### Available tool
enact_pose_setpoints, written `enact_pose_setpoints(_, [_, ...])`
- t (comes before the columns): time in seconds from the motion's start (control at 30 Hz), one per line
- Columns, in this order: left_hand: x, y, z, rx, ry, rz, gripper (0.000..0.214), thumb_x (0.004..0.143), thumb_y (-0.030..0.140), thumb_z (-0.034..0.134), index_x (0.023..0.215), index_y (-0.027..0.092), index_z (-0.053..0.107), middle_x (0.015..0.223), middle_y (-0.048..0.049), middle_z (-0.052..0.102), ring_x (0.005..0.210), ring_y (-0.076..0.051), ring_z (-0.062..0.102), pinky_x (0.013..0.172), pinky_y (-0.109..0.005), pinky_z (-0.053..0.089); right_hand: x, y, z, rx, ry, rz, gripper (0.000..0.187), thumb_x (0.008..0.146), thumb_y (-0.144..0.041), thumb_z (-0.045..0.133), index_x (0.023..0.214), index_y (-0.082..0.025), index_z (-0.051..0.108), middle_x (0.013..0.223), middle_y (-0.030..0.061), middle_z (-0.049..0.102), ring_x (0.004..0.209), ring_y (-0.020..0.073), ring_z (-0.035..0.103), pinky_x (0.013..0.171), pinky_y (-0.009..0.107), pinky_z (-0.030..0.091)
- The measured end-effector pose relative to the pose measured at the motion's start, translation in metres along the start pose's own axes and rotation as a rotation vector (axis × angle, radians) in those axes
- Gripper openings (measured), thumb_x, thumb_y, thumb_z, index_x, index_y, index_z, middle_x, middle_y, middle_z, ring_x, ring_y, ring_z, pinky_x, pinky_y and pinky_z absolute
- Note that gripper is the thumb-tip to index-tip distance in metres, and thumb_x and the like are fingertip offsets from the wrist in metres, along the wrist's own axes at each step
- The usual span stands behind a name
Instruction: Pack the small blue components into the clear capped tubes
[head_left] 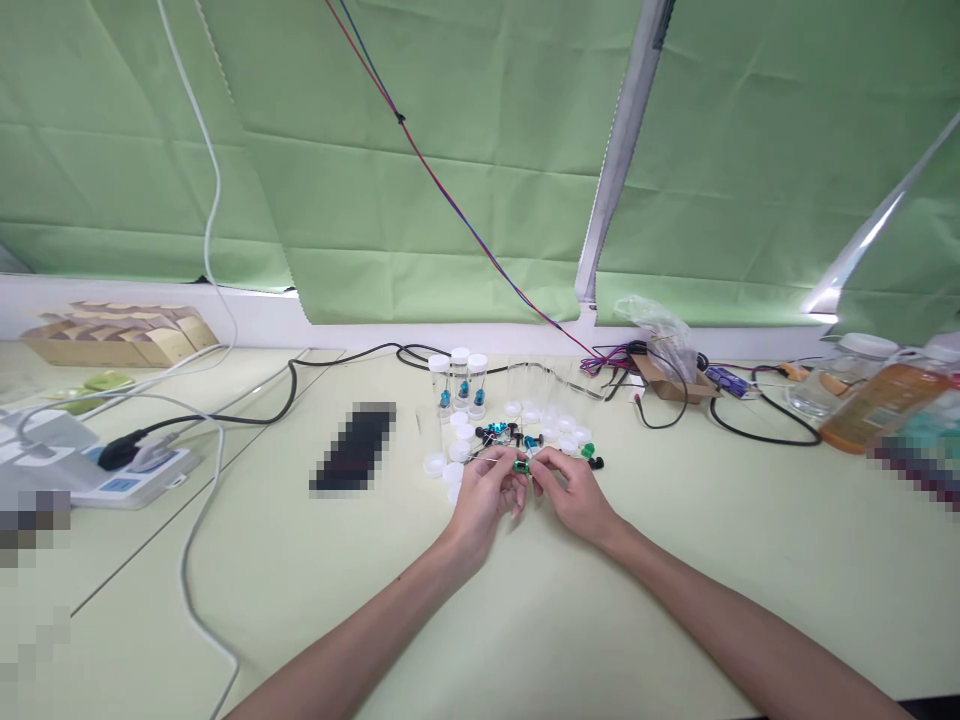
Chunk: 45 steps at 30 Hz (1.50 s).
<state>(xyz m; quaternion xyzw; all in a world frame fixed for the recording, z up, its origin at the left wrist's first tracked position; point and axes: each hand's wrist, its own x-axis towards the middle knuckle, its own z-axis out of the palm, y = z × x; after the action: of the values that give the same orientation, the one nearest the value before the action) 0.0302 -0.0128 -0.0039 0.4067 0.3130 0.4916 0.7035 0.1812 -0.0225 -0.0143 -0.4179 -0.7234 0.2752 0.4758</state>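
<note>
Between my two hands is a small green and black cylindrical part (521, 466), too small to name. My left hand (487, 492) pinches it from the left, with a thin rod or wire sticking out to the left. The fingertips of my right hand (574, 490) close on its right end. Just behind my hands lies a pile of small blue and black parts (499, 430). White round caps (566, 435) lie around the pile. Three capped clear tubes (460, 380) with blue parts inside stand upright behind it. A green piece (588, 451) lies to the right.
A dark pixelated rectangle (354, 450) lies left of the pile. Further left are a power strip (142, 475) and cables. A divided cardboard box (120, 335) stands at the back left. At right are a small carton (675, 380), wires and a bottle of orange liquid (885, 400).
</note>
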Motion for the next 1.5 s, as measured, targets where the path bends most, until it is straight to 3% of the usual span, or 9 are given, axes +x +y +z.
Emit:
enact_pose_setpoints(0.1, [0.0003, 0.0003, -0.0001, 0.001, 0.002, -0.004, 0.024, 0.080, 0.038, 0.067, 0.082, 0.015, 0.058, 0.059, -0.0002, 0.058, 0.046, -0.011, 0.052, 0.039, -0.020, 0.034, 0.0004, 0.0007, 0.0005, -0.002, 0.003, 0.003, 0.031, 0.098, -0.036, 0.043, 0.074, -0.020, 0.054, 0.065, -0.0007, 0.055, 0.062, 0.0143, 0.053, 0.064, 0.027, 0.042])
enact_pose_setpoints(0.27, [0.0006, 0.0021, -0.0007, -0.013, 0.011, 0.010, 0.022, 0.080, 0.035, 0.067, 0.083, 0.015, 0.061, 0.060, 0.0004, 0.057, 0.045, -0.009, 0.049, 0.039, -0.020, 0.035, -0.0010, 0.0024, 0.0008, 0.026, 0.012, 0.049, 0.018, 0.095, -0.036, 0.051, 0.101, -0.020, 0.055, 0.067, -0.0017, 0.059, 0.064, 0.0160, 0.059, 0.068, 0.029, 0.044])
enact_pose_setpoints(0.4, [0.0009, 0.0028, -0.0005, -0.012, 0.014, 0.024, 0.021, 0.080, 0.035, 0.067, 0.081, 0.015, 0.061, 0.060, 0.0005, 0.056, 0.045, -0.008, 0.048, 0.039, -0.019, 0.035, -0.0021, 0.0025, 0.0011, 0.045, -0.012, 0.038, 0.016, 0.094, -0.033, 0.053, 0.105, -0.021, 0.052, 0.066, -0.0027, 0.060, 0.065, 0.0161, 0.060, 0.071, 0.030, 0.045])
enact_pose_setpoints(0.73, [0.0015, -0.0001, -0.0011, -0.017, 0.018, 0.009, 0.023, 0.079, 0.036, 0.068, 0.082, 0.015, 0.059, 0.056, 0.0009, 0.056, 0.044, -0.009, 0.049, 0.039, -0.019, 0.035, -0.0013, 0.0072, 0.0021, 0.080, -0.031, 0.046, 0.017, 0.096, -0.035, 0.049, 0.099, -0.020, 0.055, 0.070, 0.0004, 0.060, 0.062, 0.0155, 0.058, 0.063, 0.028, 0.046])
enact_pose_setpoints(1.07, [0.0014, -0.0016, -0.0023, 0.007, -0.009, -0.001, 0.025, 0.080, 0.038, 0.067, 0.081, 0.015, 0.058, 0.060, -0.0007, 0.058, 0.046, -0.011, 0.052, 0.039, -0.020, 0.034, -0.0005, 0.0028, 0.0008, 0.016, -0.030, 0.020, 0.033, 0.099, -0.036, 0.041, 0.073, -0.020, 0.052, 0.061, -0.0016, 0.054, 0.058, 0.0137, 0.053, 0.062, 0.027, 0.042])
enact_pose_setpoints(1.27, [0.0030, 0.0028, -0.0021, -0.024, 0.013, 0.029, 0.022, 0.079, 0.035, 0.068, 0.082, 0.015, 0.061, 0.062, -0.0005, 0.058, 0.044, -0.009, 0.049, 0.039, -0.020, 0.034, -0.0016, 0.0008, 0.0018, 0.015, -0.007, 0.044, 0.018, 0.094, -0.036, 0.052, 0.102, -0.020, 0.056, 0.064, -0.0027, 0.059, 0.062, 0.0153, 0.059, 0.068, 0.029, 0.045])
enact_pose_setpoints(1.5, [0.0026, 0.0028, -0.0025, -0.018, 0.015, 0.018, 0.023, 0.078, 0.036, 0.069, 0.081, 0.015, 0.061, 0.064, -0.0008, 0.059, 0.044, -0.008, 0.049, 0.039, -0.020, 0.034, -0.0016, 0.0020, 0.0021, 0.033, -0.013, 0.055, 0.019, 0.095, -0.035, 0.051, 0.105, -0.020, 0.054, 0.065, -0.0024, 0.061, 0.064, 0.0157, 0.060, 0.070, 0.030, 0.047])
